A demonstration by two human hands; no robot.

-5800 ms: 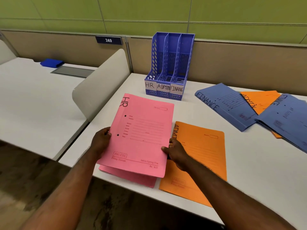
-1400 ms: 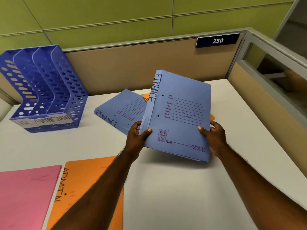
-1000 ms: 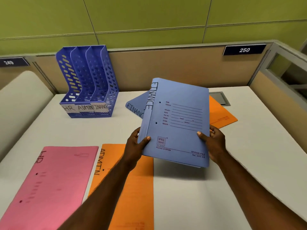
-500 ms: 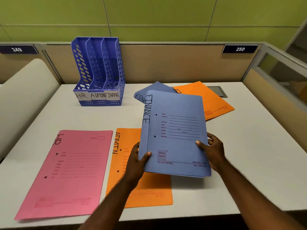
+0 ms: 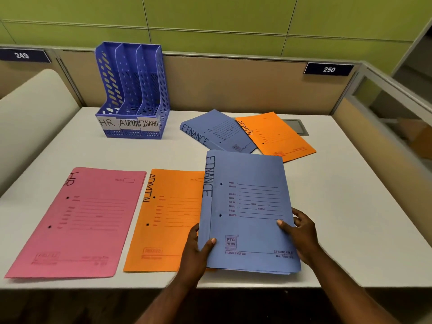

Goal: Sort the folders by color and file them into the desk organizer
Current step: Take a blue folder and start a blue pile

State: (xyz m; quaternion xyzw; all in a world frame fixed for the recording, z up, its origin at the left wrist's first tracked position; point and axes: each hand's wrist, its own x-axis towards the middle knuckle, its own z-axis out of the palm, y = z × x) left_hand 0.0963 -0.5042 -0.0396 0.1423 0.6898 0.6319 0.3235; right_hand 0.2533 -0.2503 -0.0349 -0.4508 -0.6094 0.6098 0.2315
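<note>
Head view: left hand (image 5: 195,251) and right hand (image 5: 301,235), both gripping the blue folder (image 5: 247,206), have lowered it beside the orange folder (image 5: 168,218), starting a third pile.

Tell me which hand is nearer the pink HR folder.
Left. The left hand grips the held blue folder's spine edge, closer to the pink HR folder; the right hand holds its far edge.
</note>
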